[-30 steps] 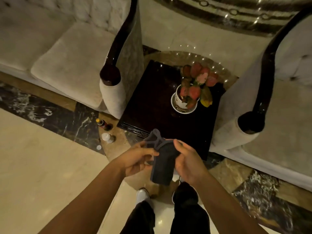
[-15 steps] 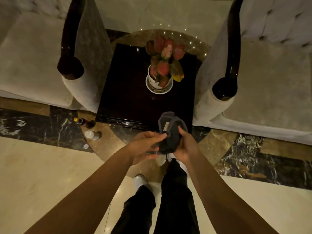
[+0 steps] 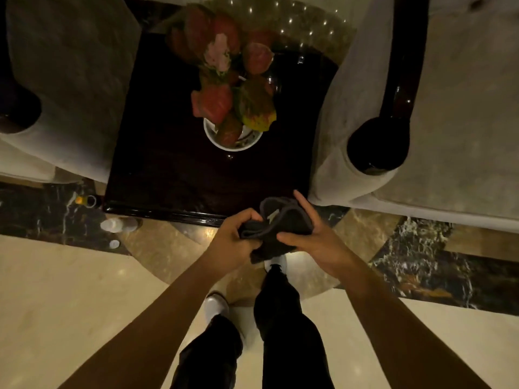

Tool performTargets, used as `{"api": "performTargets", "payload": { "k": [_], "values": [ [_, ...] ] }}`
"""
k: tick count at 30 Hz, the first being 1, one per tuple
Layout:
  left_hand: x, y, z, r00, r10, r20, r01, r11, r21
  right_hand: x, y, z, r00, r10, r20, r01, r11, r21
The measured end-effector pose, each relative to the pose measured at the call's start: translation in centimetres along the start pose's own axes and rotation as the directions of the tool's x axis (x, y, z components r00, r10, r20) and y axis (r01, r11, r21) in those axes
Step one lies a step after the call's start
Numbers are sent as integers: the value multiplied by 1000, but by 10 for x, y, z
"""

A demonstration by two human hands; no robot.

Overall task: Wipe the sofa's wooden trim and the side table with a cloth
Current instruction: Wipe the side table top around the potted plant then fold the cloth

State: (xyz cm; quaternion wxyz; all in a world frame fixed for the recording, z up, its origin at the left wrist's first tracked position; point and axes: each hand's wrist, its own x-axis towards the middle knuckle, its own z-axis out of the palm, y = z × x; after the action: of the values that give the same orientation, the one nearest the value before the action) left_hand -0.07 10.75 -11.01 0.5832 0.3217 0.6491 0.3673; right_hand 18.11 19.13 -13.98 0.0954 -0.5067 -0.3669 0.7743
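A dark grey cloth (image 3: 280, 223) is bunched between both hands just in front of the side table's near edge. My left hand (image 3: 233, 242) grips its left end, and my right hand (image 3: 314, 237) cups its right side with the fingers over the top. The dark glossy side table (image 3: 168, 164) stands between two pale sofas. The right sofa's dark wooden trim (image 3: 393, 88) ends in a round knob (image 3: 376, 144). The left sofa's trim knob (image 3: 16, 110) shows at the left edge.
A white pot (image 3: 213, 137) of red and yellow leaves stands mid-table. On the floor left of the table are a small orange-capped bottle (image 3: 81, 200), a white bottle (image 3: 112, 224) and a loose cap (image 3: 114, 244). My legs and white shoes are below the hands.
I have stepped closer to the table, so it and the plant fill more of the view. The hands have folded the hanging cloth into a tighter bunch.
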Motion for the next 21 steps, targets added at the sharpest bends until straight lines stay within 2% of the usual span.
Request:
{"api": "performTargets", "payload": {
  "k": [1,3,5,7,9,11,13,15,17,18,19,20,21],
  "values": [
    [12,-1,-1,998,-45,49,49,996,-76,11,-2,-11,999,2,41,7,974,-228],
    [35,-6,-3,980,-151,128,171,971,-170,34,-8,-28,995,10,97,48,816,-576],
    [62,-20,-5,945,-246,214,286,941,-180,63,-11,-43,980,35,196,109,731,-674],
    [80,-31,-14,900,-360,246,406,898,-168,81,-13,-49,944,106,312,116,779,-616],
    [101,-53,-23,845,-469,256,526,814,-246,99,-4,-52,922,123,367,57,895,-442],
    [116,-72,-29,817,-508,274,576,740,-347,112,11,-52,950,84,302,-5,968,-252],
    [128,-85,-33,808,-528,261,587,688,-426,121,27,-51,980,37,193,-8,989,-148],
    [139,-93,-29,818,-546,181,558,678,-478,129,43,-50,996,26,88,-19,997,-79],
    [145,-93,-21,849,-527,-17,458,753,-473,131,50,-48,995,30,-93,-34,999,-43],
    [148,-94,-18,844,-511,-162,406,807,-429,130,52,-46,974,-2,-225,-27,992,-126],
    [149,-95,-16,823,-474,-313,372,867,-332,129,53,-45,927,-89,-365,-28,953,-303],
    [147,-98,-14,798,-405,-447,363,914,-181,127,55,-46,862,-226,-454,-38,864,-503],
    [144,-100,-12,785,-311,-536,367,930,-2,123,57,-48,800,-362,-478,-44,759,-650]
  ]
}}
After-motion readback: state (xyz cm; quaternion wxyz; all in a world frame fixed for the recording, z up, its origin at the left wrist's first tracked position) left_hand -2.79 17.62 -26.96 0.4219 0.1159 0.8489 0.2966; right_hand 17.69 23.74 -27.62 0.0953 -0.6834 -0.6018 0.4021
